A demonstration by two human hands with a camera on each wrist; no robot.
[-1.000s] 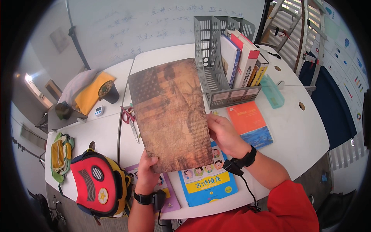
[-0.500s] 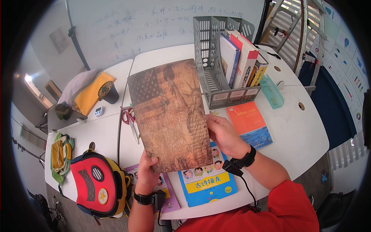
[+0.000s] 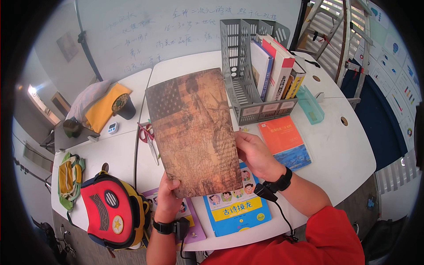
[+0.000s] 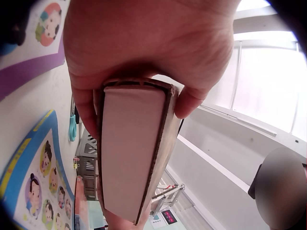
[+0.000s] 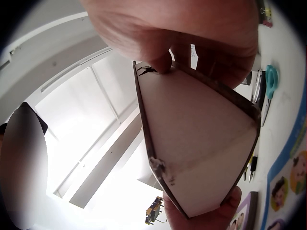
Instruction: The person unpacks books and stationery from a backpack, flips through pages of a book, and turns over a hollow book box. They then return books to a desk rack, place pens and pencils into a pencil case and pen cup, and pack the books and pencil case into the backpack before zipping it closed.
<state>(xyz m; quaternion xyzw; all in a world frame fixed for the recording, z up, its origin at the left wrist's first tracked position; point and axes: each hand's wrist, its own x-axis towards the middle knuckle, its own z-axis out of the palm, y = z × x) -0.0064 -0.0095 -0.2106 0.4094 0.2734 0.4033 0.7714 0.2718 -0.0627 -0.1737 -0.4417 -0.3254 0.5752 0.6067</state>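
Note:
A thick hardcover book [image 3: 194, 132] with a brown aged-map cover, a faded flag and a Statue of Liberty stands tilted above the table. My left hand [image 3: 168, 198] grips its lower left edge, thumb on the front cover. On the right side, my right hand [image 3: 258, 152] holds the other edge, with most of its fingers hidden behind the cover. Both wrist views look along the book's plain white side [image 4: 132, 148], framed by the dark cover edges; a worn, torn spot [image 5: 157, 165] shows in the right wrist view.
Beneath the book lie a blue picture book [image 3: 238, 216] and a purple one [image 3: 194, 225]. A grey file rack [image 3: 240, 84] with several books stands behind, near an orange-and-blue book [image 3: 285, 141]. To the left are red-handled scissors [image 3: 148, 134], a potted plant [image 3: 125, 107] and a red backpack [image 3: 112, 212].

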